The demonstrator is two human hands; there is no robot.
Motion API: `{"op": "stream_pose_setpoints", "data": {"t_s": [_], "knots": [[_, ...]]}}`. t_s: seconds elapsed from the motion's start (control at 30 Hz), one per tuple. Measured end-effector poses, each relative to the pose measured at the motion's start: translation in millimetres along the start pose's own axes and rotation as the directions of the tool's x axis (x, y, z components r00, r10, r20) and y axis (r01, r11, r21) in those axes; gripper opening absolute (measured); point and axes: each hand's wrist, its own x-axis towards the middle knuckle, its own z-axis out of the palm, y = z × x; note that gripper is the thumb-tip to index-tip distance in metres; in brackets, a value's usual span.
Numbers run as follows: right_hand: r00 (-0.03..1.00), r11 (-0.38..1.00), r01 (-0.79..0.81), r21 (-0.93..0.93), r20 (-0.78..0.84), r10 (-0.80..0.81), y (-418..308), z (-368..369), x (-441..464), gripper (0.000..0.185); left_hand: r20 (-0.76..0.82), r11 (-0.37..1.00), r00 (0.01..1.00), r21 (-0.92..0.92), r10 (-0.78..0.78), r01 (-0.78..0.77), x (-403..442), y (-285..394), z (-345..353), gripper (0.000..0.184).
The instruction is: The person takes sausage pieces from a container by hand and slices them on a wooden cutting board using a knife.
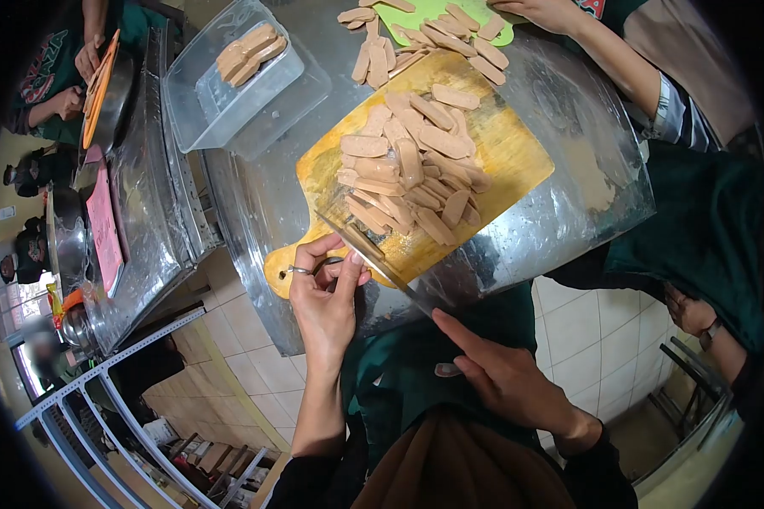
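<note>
My right hand grips a knife by its handle, the index finger stretched along the top. Its blade points up and left over the near edge of a yellow wooden cutting board. Close against the blade, my left hand is closed in a pinch, with a ring on one finger. A light-brown sausage piece lies along the blade by those fingertips, partly hidden. Beyond it, many flat, oblong sausage slices are heaped on the board.
A clear plastic tub holds several uncut pieces. At the far side, more slices lie around a green board, near a co-worker's hand. Another person stands at right. On the left is a second metal table with a pink sheet.
</note>
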Motion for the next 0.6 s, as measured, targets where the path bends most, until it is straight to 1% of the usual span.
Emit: {"op": "stream_pose_setpoints", "data": {"t_s": [0.07, 0.17, 0.23, 0.3, 0.4, 0.5, 0.6], "knots": [[0.998, 0.997, -0.045, -0.068, 0.045, 0.048, -0.1, 0.5, -3.8, 0.062, 0.016, 1.000, 1.000, 0.009, 0.014, -0.014, -1.0, 1.4, -1.0, 0.024], [0.997, 0.993, 0.064, -0.098, -0.033, -0.067, -0.9, 3.3, -3.3, 0.067, 0.008, 1.000, 1.000, 0.024, 0.019, -0.019, -0.6, -0.1, -1.6, 0.024], [0.997, 0.993, 0.076, -0.091, -0.027, -0.079, 0.5, 5.0, -3.0, 0.070, 0.007, 0.999, 1.000, 0.050, 0.019, -0.020, -0.1, 0.4, -2.4, 0.024], [0.999, 0.995, 0.039, -0.094, 0.018, -0.038, 0.7, 4.7, -3.4, 0.073, 0.017, 0.996, 1.000, 0.083, 0.020, -0.021, -0.1, 1.5, -3.8, 0.024], [0.991, 0.994, -0.059, -0.094, 0.117, 0.070, -1.3, -0.8, -5.1, 0.078, -0.007, 0.994, 1.000, 0.105, 0.010, -0.009, 0.0, 4.7, -2.1, 0.025], [0.983, 0.996, -0.088, -0.032, 0.162, 0.092, -1.3, -5.4, -2.2, 0.082, 0.009, 0.989, 1.000, 0.144, 0.020, -0.021, -0.1, 6.7, -1.7, 0.026], [0.969, 0.991, -0.129, 0.019, 0.215, 0.122, -3.8, -10.5, 0.9, 0.083, -0.019, 0.987, 1.000, 0.160, 0.011, -0.008, 0.8, 8.1, 0.4, 0.026]]}}
